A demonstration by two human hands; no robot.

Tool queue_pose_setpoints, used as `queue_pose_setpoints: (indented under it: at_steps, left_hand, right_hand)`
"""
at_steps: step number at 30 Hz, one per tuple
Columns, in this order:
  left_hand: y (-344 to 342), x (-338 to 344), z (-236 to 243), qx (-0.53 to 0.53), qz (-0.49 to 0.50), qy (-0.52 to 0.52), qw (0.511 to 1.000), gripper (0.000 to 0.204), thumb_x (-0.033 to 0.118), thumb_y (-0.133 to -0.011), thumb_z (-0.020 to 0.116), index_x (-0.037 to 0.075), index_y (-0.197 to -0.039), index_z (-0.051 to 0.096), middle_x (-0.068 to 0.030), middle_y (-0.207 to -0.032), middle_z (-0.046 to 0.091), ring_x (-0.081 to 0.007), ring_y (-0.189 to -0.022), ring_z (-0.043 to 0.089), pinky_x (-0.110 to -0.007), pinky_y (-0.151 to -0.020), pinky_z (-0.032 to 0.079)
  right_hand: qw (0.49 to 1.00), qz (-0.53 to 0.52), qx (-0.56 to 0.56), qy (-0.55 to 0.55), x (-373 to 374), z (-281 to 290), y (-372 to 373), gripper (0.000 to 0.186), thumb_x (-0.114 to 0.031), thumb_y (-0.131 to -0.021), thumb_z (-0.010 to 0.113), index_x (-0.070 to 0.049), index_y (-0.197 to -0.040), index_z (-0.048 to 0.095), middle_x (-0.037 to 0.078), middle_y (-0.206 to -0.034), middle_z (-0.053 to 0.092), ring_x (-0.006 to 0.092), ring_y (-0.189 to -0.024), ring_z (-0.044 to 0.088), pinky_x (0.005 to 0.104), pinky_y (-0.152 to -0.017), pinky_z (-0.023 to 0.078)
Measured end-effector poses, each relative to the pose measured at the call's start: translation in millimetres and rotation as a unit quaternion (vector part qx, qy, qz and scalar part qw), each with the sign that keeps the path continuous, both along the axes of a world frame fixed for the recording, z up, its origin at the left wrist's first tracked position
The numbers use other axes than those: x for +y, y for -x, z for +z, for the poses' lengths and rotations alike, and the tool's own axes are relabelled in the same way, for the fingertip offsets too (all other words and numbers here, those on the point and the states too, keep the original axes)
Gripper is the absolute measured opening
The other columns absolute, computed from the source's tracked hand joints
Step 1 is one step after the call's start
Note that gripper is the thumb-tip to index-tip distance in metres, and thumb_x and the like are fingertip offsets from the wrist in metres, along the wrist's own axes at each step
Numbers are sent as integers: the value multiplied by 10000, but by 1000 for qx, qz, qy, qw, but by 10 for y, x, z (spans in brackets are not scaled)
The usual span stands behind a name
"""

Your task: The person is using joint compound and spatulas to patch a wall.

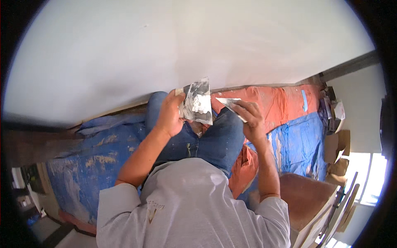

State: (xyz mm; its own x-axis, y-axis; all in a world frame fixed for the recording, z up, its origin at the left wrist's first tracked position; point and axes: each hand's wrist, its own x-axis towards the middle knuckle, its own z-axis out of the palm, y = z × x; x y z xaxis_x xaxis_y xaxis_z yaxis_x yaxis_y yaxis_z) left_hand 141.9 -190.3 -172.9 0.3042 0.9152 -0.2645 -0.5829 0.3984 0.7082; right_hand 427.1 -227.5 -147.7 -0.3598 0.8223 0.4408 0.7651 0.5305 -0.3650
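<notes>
The wide taping knife [197, 101], its blade smeared with grey and white joint compound, sits upright in front of the person's knees, close to the foot of the white wall [186, 45]. The left hand [169, 113] has its fingers clamped round the knife's handle end, thumb on top. Just to the right, the right hand [250, 115] pinches a smaller putty knife [229, 103], fingers closed on its handle, the blade tip pointing toward the wide knife but apparently not touching it, though the view is too small to be sure.

To work the compound well, the smaller blade should meet the wide one at a shallow angle and draw along its edge in one firm stroke, so the paste gathers in a clean bead rather than dropping off.

The person kneels in paint-flecked jeans [215, 140] and a grey shirt. Beneath lie a blue tarp [95, 165] and an orange drop cloth [281, 103], both spattered. Cardboard pieces [337, 153] are stacked near the bright window at right.
</notes>
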Motion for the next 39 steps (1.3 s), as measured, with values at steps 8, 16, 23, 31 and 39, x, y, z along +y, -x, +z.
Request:
queue_pose_setpoints:
  at_steps: [8, 16, 23, 31, 39]
  left_hand:
    - [303, 140, 122, 133, -114, 11, 984, 195, 176, -1006, 509, 51, -1126, 599, -40, -884, 682, -141, -678, 682, -314, -459, 524]
    - [344, 109, 107, 149, -103, 1, 983, 215, 169, -1004, 505, 31, -1145, 590, -48, -862, 679, -129, -620, 657, -307, -416, 494]
    - [295, 159, 135, 125, -133, -10, 983, 250, 135, -994, 496, -2, -1187, 575, -74, -932, 675, -143, -658, 669, -326, -437, 522]
    - [360, 147, 189, 185, -148, -29, 971, 271, 135, -993, 489, -8, -1209, 568, -69, -924, 665, -137, -670, 664, -319, -442, 526]
    - [301, 190, 329, 262, -161, -140, 941, 234, 128, -993, 481, -7, -1143, 599, -70, -936, 645, -127, -787, 634, -296, -606, 529]
  right_hand:
    - [965, 247, -84, -9, 150, 767, 437, 539, -10, -722, 699, -267, -1194, 739, 19, -1266, 675, 312, -1139, 603, 445, -984, 515]
    - [936, 304, -159, 80, 258, 915, 294, 551, -24, -719, 701, -264, -1214, 724, 10, -1256, 676, 281, -1124, 610, 433, -997, 497]
    - [938, 315, -140, 28, 353, 965, 578, 521, -15, -737, 689, -242, -1205, 728, 10, -1236, 681, 276, -1096, 608, 419, -982, 504]
    - [936, 305, -157, 72, 403, 997, 434, 489, 3, -733, 688, -205, -1173, 741, 1, -1208, 696, 262, -1047, 612, 398, -965, 511]
    - [945, 284, -154, 48, 432, 867, 708, 491, -18, -725, 705, -225, -1169, 741, 2, -1197, 700, 264, -1047, 615, 414, -971, 510]
